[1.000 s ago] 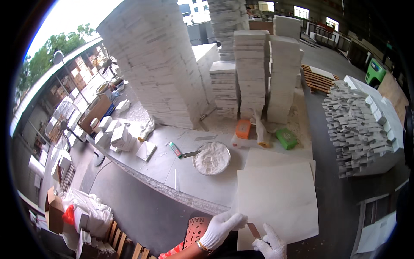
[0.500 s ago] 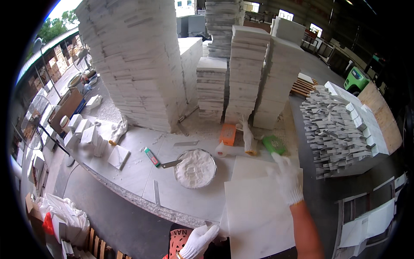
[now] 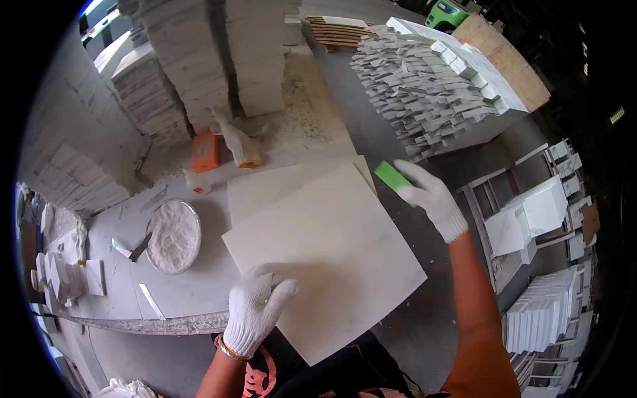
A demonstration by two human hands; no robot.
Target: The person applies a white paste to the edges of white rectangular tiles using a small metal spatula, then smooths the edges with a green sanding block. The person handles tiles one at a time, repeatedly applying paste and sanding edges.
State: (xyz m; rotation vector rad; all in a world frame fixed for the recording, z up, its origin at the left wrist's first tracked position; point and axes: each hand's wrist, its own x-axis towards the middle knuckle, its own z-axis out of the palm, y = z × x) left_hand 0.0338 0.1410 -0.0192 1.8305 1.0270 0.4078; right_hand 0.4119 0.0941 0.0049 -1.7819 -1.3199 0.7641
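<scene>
My right hand (image 3: 431,199), in a white knit glove, grips a green block (image 3: 393,176) between thumb and fingers. It is held up beyond the right edge of a large pale stone slab (image 3: 332,245). My left hand (image 3: 255,308), also gloved, is at the slab's left edge with its fingers curled. Something small may be in its fingers, but I cannot make it out. The slab lies at an angle over another pale slab (image 3: 249,196). Left of them stands a round bowl of white paste (image 3: 174,235), a putty knife (image 3: 141,248) over its rim.
An orange box (image 3: 205,152), a white glove (image 3: 240,146) and a small white bottle (image 3: 198,182) stand behind the slabs. A metal strip (image 3: 152,302) lies near the front edge. Tall stone stacks (image 3: 255,60) rise at the back; more stone pieces (image 3: 431,86) are piled at right.
My right hand has picked up the green block from the table and lifted it rightward. The upper slab now lies turned. My view has swung to the right.
</scene>
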